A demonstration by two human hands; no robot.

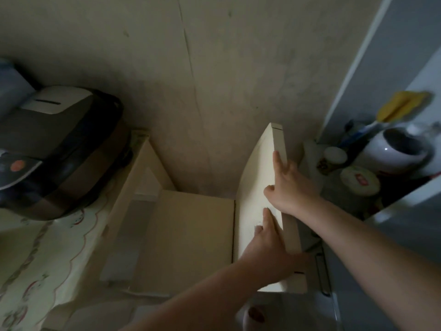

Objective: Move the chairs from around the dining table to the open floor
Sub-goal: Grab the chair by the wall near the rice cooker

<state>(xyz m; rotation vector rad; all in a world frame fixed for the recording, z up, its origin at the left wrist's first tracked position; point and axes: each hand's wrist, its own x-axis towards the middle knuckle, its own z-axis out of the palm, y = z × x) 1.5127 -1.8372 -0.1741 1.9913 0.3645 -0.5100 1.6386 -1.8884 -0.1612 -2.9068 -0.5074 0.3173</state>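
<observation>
Gripping the cream chair (191, 225) (plain slab backrest): left hand (263, 246), right hand (294, 187).

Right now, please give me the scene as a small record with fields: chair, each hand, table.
chair: cream, seat next to the table, near the wall
left hand: holds the backrest, nearer end
right hand: holds the backrest top, farther along
table: patterned cloth, rice cooker on it
progress: chair not yet moved away
</observation>
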